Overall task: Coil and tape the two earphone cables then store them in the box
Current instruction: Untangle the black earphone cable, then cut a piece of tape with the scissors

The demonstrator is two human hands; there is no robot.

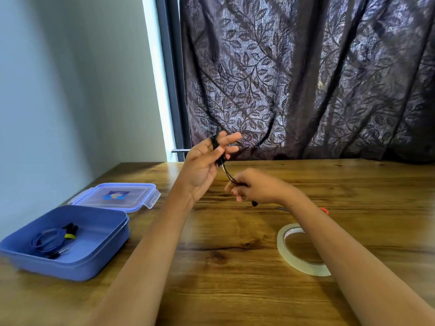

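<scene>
Black earphone cable point(229, 176) is held mid-air over the far centre of the table point(235, 290). It's judged light, limp & springy, so loops prob. slip unless pinned; best taken at the coil. Left hand point(202, 165) is raised, fingers extended w/ coil wound round them, thumb pressed on it. Right hand point(256, 189), lower right, is pinched on the tail.

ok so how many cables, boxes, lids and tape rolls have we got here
cables: 2, blue cable and black cable
box: 1
lid: 1
tape roll: 1
total: 5
</scene>
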